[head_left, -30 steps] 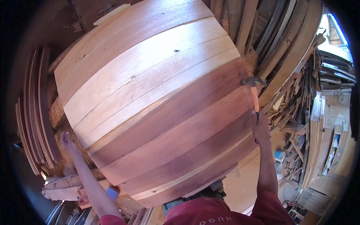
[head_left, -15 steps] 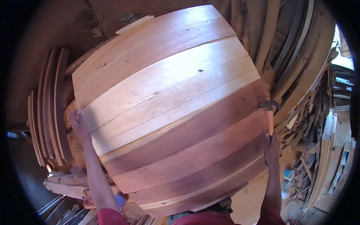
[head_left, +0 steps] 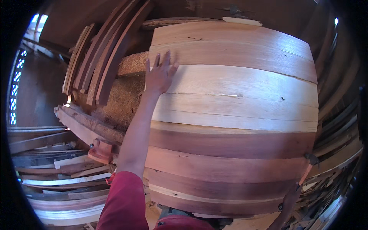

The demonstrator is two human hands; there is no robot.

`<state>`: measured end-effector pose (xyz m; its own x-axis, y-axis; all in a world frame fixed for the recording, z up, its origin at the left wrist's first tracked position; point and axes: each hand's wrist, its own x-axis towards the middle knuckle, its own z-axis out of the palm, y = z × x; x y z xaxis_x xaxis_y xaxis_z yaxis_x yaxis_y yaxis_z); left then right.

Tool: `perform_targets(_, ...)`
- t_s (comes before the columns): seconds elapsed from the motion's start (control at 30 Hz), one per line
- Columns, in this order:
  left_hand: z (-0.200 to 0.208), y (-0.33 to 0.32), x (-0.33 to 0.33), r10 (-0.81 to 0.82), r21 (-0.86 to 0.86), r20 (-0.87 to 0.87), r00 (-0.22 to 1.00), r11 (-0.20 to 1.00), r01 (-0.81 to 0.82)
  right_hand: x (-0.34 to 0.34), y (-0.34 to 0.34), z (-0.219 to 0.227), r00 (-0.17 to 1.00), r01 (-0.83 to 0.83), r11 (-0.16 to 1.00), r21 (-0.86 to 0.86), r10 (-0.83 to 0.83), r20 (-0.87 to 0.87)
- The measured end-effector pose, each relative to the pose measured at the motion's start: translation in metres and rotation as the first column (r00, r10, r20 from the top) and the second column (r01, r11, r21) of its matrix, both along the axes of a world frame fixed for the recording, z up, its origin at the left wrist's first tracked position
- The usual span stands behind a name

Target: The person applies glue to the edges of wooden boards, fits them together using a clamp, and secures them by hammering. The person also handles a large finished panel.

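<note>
Left hand flat, fingers spread open, palm pressed on upper left edge of wood panel; left arm stretched up from red sleeve

Right hand at panel's lower right corner, fingers wrapped on handle of hammer, dark head just above corner edge

Panel: wide glued-up board of pale and reddish planks, fills centre of view, standing in front of person

Left of panel: leaning curved boards, rough log slab, stacked planks lower left
</note>
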<state>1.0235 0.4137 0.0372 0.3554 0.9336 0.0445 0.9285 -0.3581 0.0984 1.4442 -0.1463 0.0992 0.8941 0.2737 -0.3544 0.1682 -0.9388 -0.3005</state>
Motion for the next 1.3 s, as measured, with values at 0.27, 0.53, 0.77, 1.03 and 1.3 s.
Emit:
perform_targets(0.27,0.009,-0.009,-0.001,0.056,-0.027,-0.016,0.998,0.998,-0.057,-0.005,0.003,0.003,1.0,0.002,0.991,0.134,-0.003,0.007)
perform_targets(0.53,0.054,-0.133,0.013,0.045,0.037,0.79,0.612,0.992,-0.121,-0.001,0.012,0.029,0.972,0.188,0.982,0.0,-0.186,-0.147)
perform_targets(0.77,0.094,-0.413,0.025,0.081,-0.4,0.687,0.722,0.872,0.283,-0.068,0.01,0.075,0.952,0.303,0.879,0.368,-0.262,-0.158)
perform_targets(1.03,0.12,-0.538,0.001,0.151,-0.769,0.461,0.875,0.561,0.308,-0.208,-0.08,0.073,0.752,0.451,0.612,0.65,0.132,-0.646)
perform_targets(1.3,0.142,-0.56,-0.038,0.065,-0.687,0.669,0.74,0.433,0.583,-0.328,-0.126,0.092,0.771,0.032,0.698,0.715,0.438,-0.463)
